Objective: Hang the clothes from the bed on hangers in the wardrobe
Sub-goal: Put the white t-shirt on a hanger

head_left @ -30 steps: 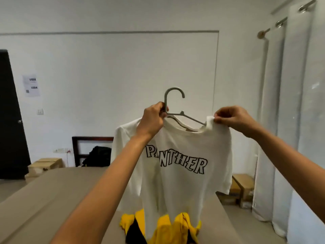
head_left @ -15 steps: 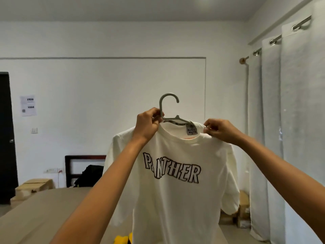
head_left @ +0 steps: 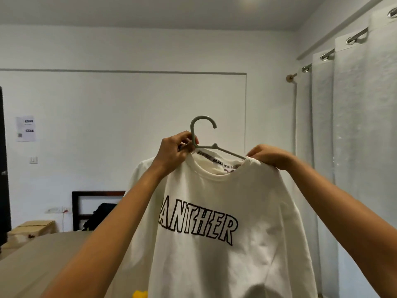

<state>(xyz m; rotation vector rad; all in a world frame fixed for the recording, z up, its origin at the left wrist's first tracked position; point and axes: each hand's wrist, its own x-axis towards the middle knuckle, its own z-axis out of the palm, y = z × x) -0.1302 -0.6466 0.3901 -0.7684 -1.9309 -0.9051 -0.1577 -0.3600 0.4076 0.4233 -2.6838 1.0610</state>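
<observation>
Low at left, tan bed surface [head_left: 43, 254] fills the corner, with a bit of yellow garment [head_left: 139, 294] on it at the bottom edge. White wall [head_left: 129, 100] behind, with a thin framed outline. Dark door [head_left: 3, 168] at far left, paper notice [head_left: 25, 128] and light switch [head_left: 33, 160] beside it. Pale curtains [head_left: 361, 125] on a metal rod [head_left: 322, 57] run down the right side.

Past the bed: cardboard box [head_left: 32, 229], dark wooden frame [head_left: 96, 193], black bag [head_left: 103, 214] in front of it. The frame and bag are partly hidden by the left forearm.

White T-shirt [head_left: 225, 254], printed "PANTHER", is held up mid-air in the centre, blocking most of the lower middle view. The first letter is covered by the left arm. 1 grey hanger [head_left: 199, 125] sits in the neck opening, hook up and free above the collar, 1 arm bare across the opening toward the right.

Both arms are raised forward. Left hand [head_left: 174, 151] has fingers curled round the hanger neck at the collar. Right hand [head_left: 268, 155] pinches the shirt's shoulder edge at the hanger arm's end, knuckles toward the camera, fingertips hidden.
</observation>
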